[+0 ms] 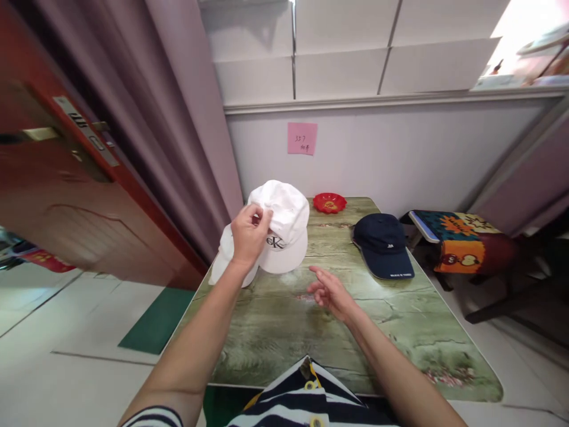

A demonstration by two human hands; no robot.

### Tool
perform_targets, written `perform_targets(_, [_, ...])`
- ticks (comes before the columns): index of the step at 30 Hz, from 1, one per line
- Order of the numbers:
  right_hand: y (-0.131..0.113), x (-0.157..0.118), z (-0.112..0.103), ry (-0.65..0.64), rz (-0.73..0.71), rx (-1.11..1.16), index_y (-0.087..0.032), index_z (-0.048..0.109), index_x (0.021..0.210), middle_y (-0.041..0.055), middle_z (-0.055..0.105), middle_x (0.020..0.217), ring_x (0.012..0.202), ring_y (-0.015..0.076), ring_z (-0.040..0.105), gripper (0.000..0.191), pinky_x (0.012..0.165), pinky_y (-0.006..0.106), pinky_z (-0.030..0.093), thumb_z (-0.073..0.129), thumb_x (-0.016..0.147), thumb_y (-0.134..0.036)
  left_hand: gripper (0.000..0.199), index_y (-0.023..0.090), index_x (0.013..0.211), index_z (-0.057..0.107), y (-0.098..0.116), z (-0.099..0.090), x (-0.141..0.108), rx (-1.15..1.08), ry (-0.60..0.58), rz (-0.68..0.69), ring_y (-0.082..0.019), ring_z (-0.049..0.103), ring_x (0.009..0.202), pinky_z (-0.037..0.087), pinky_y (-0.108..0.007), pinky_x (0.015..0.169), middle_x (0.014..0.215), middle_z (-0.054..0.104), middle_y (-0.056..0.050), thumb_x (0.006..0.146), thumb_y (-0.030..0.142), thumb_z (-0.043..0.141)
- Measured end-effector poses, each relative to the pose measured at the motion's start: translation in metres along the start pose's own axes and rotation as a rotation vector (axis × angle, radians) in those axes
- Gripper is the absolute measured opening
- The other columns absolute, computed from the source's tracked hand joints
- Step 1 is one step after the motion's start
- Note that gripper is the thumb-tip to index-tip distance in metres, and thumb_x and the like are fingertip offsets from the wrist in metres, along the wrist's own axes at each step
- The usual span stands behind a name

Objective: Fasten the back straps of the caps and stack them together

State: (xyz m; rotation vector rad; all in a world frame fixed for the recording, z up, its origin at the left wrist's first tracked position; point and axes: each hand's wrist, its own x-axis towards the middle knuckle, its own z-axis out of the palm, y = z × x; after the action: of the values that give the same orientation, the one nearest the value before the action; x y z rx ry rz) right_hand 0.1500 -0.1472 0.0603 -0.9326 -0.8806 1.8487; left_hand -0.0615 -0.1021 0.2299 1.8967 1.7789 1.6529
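Observation:
My left hand (252, 234) pinches the crown of a white baseball cap (288, 210) with black letters on its front, partly covered by my fingers. The cap's brim points toward me. To its left, a second white cap (222, 261) rests on the table, mostly hidden behind the first cap and my left hand. Over the middle of the table, my right hand (331, 292) is open and holds nothing, its fingers pointing toward the white caps. A navy blue baseball cap (382, 243) with small white lettering on its brim lies farther right.
The caps are on a green wood-patterned table (275, 338). A red scalloped dish (329, 203) stands at its back edge. A pink paper note (302, 139) sticks to the wall. A stool with a colourful cloth (462, 237) stands at right, a brown door (89, 196) at left.

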Motion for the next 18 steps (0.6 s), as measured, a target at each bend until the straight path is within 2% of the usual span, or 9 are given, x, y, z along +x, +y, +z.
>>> perform_targets(2, [-0.017,-0.001,0.013,-0.1,0.025,0.249,-0.024,0.056,0.116,0.0077,0.075,0.1,0.071,0.0154,0.072,0.038,0.052,0.021,0.055,0.062,0.087,-0.048,0.03,0.02,0.068,0.05,0.003,0.018,-0.027,-0.032,0.026,0.084,-0.014,0.054,0.068,0.046,-0.024,0.067,0.073,0.056,-0.001,0.087,0.041,0.058])
perform_targets(4, [-0.033,0.004,0.014,-0.122,-0.023,0.419,-0.022,0.056,0.108,0.0103,0.073,0.107,0.093,0.0193,0.072,0.032,0.063,0.024,0.059,0.053,0.092,-0.05,0.027,0.02,0.069,0.05,-0.004,0.033,-0.056,-0.084,0.008,0.108,-0.014,0.054,0.071,0.046,-0.024,0.068,0.079,0.059,-0.002,0.087,0.039,0.059])
perform_targets(6, [-0.044,0.012,0.005,-0.063,-0.109,0.516,-0.023,0.055,0.108,0.0083,0.073,0.104,0.098,0.0192,0.071,0.031,0.071,0.028,0.06,0.047,0.095,-0.05,0.024,0.02,0.073,0.053,-0.02,0.048,-0.084,-0.136,-0.051,0.066,-0.015,0.057,0.075,0.048,-0.025,0.069,0.088,0.063,-0.004,0.086,0.038,0.06])
perform_targets(8, [-0.049,0.021,-0.007,0.023,-0.182,0.539,-0.024,0.055,0.11,0.0055,0.072,0.102,0.094,0.0182,0.071,0.035,0.077,0.032,0.06,0.043,0.096,-0.053,0.02,0.02,0.079,0.058,-0.041,0.063,-0.11,-0.17,-0.142,0.029,-0.017,0.06,0.079,0.05,-0.027,0.073,0.091,0.064,-0.006,0.085,0.039,0.06])
perform_targets(11, [-0.042,0.03,-0.025,0.105,-0.223,0.474,-0.025,0.058,0.106,0.0037,0.071,0.105,0.091,0.0182,0.07,0.039,0.08,0.034,0.059,0.043,0.094,-0.058,0.025,0.018,0.098,0.064,-0.072,0.083,-0.141,-0.206,-0.231,-0.036,-0.022,0.064,0.09,0.052,-0.033,0.08,0.099,0.068,-0.009,0.085,0.038,0.057])
perform_targets(13, [-0.032,0.031,-0.032,0.156,-0.242,0.405,-0.025,0.06,0.104,0.0036,0.069,0.111,0.097,0.0184,0.068,0.038,0.084,0.033,0.057,0.048,0.092,-0.059,0.03,0.017,0.106,0.064,-0.088,0.092,-0.156,-0.153,-0.28,-0.056,-0.025,0.064,0.097,0.052,-0.037,0.086,0.106,0.068,-0.012,0.084,0.036,0.058])
perform_targets(16, [-0.022,0.022,-0.038,0.307,-0.316,0.225,-0.023,0.063,0.104,0.0045,0.064,0.123,0.109,0.0201,0.063,0.04,0.092,0.034,0.053,0.055,0.087,-0.059,0.03,0.016,0.106,0.065,-0.103,0.092,-0.173,0.003,-0.371,-0.027,-0.031,0.061,0.108,0.048,-0.044,0.095,0.111,0.066,-0.016,0.079,0.029,0.062])
perform_targets(18, [-0.02,0.006,-0.037,0.406,-0.441,0.005,-0.023,0.065,0.107,0.0052,0.064,0.124,0.115,0.0219,0.06,0.041,0.1,0.036,0.048,0.058,0.085,-0.057,0.025,0.016,0.1,0.067,-0.11,0.083,-0.18,0.098,-0.414,-0.01,-0.034,0.059,0.111,0.046,-0.049,0.097,0.111,0.066,-0.016,0.076,0.024,0.063])
